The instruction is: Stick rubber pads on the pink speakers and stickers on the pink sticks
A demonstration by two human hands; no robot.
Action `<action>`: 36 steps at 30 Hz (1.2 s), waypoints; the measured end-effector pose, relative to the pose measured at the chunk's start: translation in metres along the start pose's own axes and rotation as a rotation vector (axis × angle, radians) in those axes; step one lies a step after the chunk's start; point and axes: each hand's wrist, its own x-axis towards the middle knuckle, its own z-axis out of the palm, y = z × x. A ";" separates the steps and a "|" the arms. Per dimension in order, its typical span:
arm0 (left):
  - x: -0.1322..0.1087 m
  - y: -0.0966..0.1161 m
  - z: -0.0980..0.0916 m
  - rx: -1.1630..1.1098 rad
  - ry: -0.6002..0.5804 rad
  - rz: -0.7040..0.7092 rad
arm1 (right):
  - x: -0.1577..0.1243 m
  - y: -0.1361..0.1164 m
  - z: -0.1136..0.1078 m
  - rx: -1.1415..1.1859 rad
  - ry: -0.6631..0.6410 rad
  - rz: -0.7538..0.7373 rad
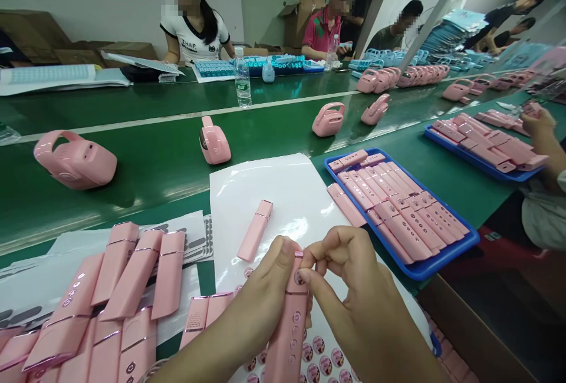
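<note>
**Item 1:** L hand, closed around a pink casing, which stands nearly upright and a bit tilted, w/ thumb on its upper part.

**Item 2:** R hand, in a narrow pinch at top end of same casing. Fingertips meet near a small round sticker. View poor here: fingers cover the spot, so cannot tell if sticker is gripped too.

**Below hands:** sticker sheet w/ rows of round pink labels, partly under R wrist.

**Around, L side:** heap of pink casings on white backing sheets, just beside L forearm.

**Ahead:** glossy white sheet, w/ one loose pink bar lying tilted on it, near both hands, not touching.

**Right:** blue tray of pink bars in rows, close to R hand; 2nd blue tray further off, beside a co-worker's hand, which holds a pink piece.

**Beyond:** green conveyor belt carrying pink handled devices, well apart from hands; water bottle past it, w/ seated co-workers further on.

**Casing position:** between both hands, held above sticker sheet, nothing in front except fingers.
</note>
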 end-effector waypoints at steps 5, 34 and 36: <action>0.006 0.000 0.001 -0.188 -0.028 -0.030 | 0.000 0.001 0.011 0.148 0.121 -0.001; 0.080 0.004 -0.065 1.091 0.560 0.253 | 0.062 0.168 -0.162 -0.550 0.431 0.312; 0.082 0.011 -0.061 0.923 0.555 0.174 | 0.062 0.181 -0.165 -0.540 0.391 0.343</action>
